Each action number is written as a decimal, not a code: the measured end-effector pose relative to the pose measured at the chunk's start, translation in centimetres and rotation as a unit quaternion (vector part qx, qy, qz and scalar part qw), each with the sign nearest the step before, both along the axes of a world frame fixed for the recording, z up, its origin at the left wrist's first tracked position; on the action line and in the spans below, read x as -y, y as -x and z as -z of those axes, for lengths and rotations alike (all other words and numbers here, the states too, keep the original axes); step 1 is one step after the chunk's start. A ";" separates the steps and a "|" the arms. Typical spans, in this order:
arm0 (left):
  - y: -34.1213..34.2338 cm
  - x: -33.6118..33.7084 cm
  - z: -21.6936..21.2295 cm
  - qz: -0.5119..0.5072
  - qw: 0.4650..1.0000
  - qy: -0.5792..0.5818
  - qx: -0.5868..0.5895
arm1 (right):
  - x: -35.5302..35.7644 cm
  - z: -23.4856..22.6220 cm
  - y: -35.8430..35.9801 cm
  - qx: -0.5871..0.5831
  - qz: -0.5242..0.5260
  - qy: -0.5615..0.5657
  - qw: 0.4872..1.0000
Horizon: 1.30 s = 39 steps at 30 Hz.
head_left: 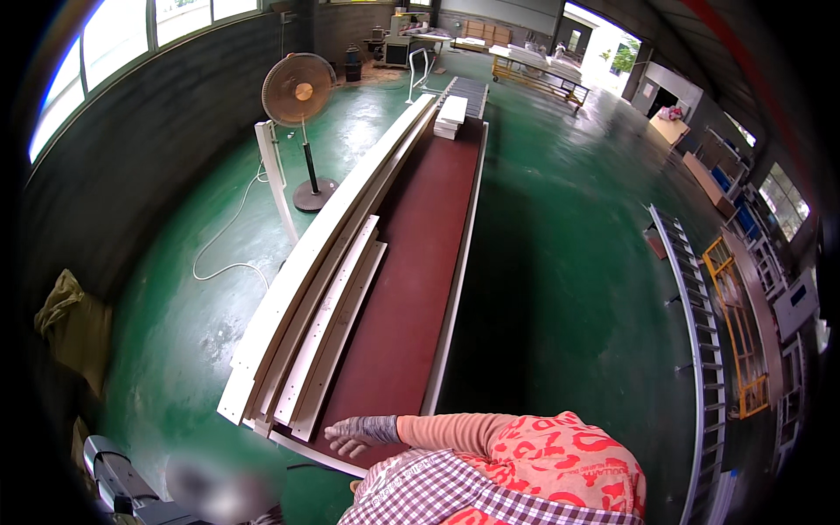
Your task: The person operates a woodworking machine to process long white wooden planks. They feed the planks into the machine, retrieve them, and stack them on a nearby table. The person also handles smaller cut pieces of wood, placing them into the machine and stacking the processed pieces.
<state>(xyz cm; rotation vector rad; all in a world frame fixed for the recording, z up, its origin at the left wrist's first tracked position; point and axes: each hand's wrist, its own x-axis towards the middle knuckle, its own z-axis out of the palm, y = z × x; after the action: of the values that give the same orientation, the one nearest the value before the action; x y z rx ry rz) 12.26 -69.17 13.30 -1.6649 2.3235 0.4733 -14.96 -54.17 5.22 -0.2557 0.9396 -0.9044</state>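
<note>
r hand (360, 430): fingers spread, nothing gripped, nr bench (420, 245) near edge; strips (328, 324) just l of fingertips, along l edge.

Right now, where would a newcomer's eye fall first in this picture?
Probably on the long dark-red tabletop up the middle, with long pale boards along its left side. Next come the gloved hand at its near end and the standing fan at upper left.
</note>
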 end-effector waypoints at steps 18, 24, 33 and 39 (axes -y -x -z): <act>15.6 -14.4 1.3 0.429 0.800 0.105 -0.405 | 2.9 5.4 5.1 -0.247 -0.152 0.177 0.940; 10.2 -14.6 -1.1 0.212 0.859 0.122 -0.450 | 2.9 10.5 5.6 -0.618 -0.388 0.175 0.661; 1.8 -22.7 2.4 -0.393 0.698 -0.003 -0.599 | 1.9 -4.3 2.3 -0.629 -0.043 0.588 0.507; 2.8 -19.9 0.1 -0.339 0.469 -0.164 -0.799 | 1.3 -8.8 1.3 -0.651 0.046 0.657 0.376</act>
<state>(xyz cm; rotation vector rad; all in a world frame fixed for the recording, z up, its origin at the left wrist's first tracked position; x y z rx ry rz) 9.48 -49.32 13.24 -1.9750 1.2744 3.5802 -16.23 -55.44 14.06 -2.7105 1.3501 -1.3403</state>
